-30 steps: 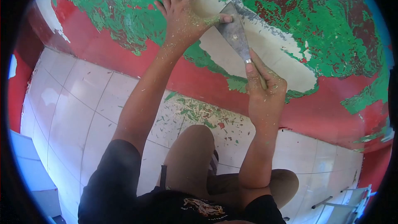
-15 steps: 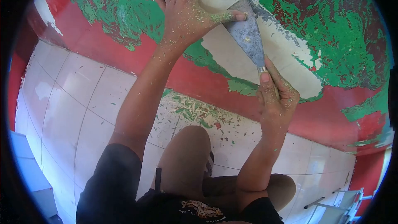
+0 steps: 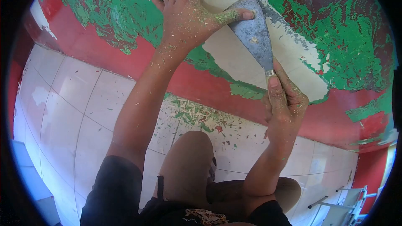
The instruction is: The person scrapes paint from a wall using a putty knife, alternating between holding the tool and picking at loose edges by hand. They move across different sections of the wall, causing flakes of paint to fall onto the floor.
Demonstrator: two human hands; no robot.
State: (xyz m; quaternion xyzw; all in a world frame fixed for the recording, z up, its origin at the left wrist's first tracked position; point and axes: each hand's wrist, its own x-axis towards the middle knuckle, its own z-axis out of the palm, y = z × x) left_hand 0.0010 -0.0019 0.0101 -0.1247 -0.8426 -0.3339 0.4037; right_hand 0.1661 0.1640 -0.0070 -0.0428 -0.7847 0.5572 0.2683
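My right hand (image 3: pixel 285 98) is closed around the handle of a putty knife (image 3: pixel 254 35), whose broad grey blade lies against the wall. The blade's edge meets the peeling paint beside a bare cream patch (image 3: pixel 295 65). Spread on the wall, my left hand (image 3: pixel 188 12) has its fingers apart and its thumb resting on the blade. Small green paint flecks cling to both hands and to the left forearm. Green paint (image 3: pixel 343 54) in ragged, scraped areas surrounds the patch, with red paint (image 3: pixel 205 81) lower on the wall.
Paint chips (image 3: pixel 201 115) lie in a heap on the pale tiled floor (image 3: pixel 63 113) at the wall's foot. My bent knee (image 3: pixel 188 155) is close to the heap. A metal-framed object (image 3: pixel 349 203) stands at the lower right, and pale blue-white blocks (image 3: pixel 27 165) are at the lower left.
The putty knife and my right hand have shifted slightly right and the blade's edge a little upward. My left thumb stays on the blade. The view has moved slightly.
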